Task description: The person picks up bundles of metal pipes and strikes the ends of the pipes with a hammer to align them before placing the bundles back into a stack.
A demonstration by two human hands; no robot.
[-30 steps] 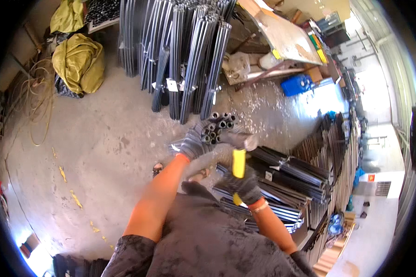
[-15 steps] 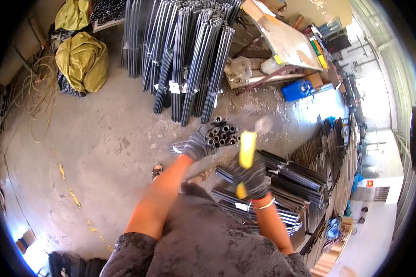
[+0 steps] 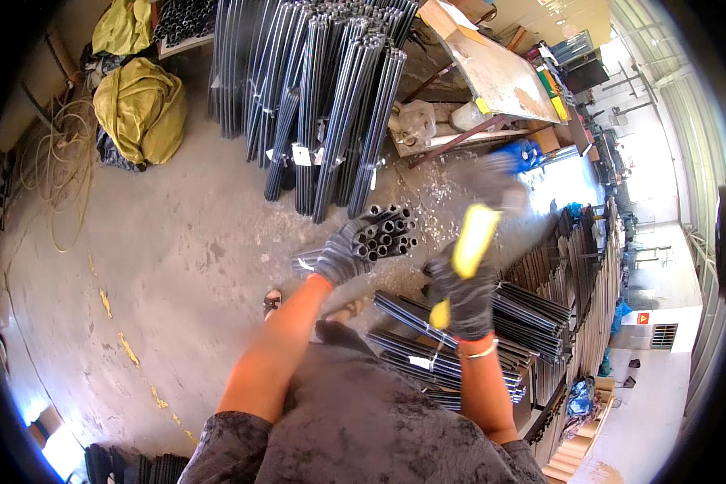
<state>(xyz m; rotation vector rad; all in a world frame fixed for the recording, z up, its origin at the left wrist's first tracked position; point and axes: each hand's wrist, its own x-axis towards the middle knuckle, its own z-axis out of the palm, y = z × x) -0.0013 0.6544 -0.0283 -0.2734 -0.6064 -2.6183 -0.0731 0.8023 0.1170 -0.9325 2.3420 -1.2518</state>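
My left hand, in a grey striped glove, is closed on the side of a bundle of metal tubes. The tubes' round open ends face up towards me and stand unevenly, some higher than others. To the right, my gloved right hand is wrapped round the yellow handle of a hammer. The hammer's dark head is smeared by motion and sits up and right of the tube ends, apart from them. The bundle's lower part is mostly hidden behind my left hand and forearm.
Tall tied tube bundles stand ahead. More bundles lie stacked at my right. A worktable stands ahead right, near a blue container. Far left are a yellow sack and a coiled hose.
My right hand and the hammer have moved right, away from the tube ends. My left hand stays on the bundle in nearly the same place.
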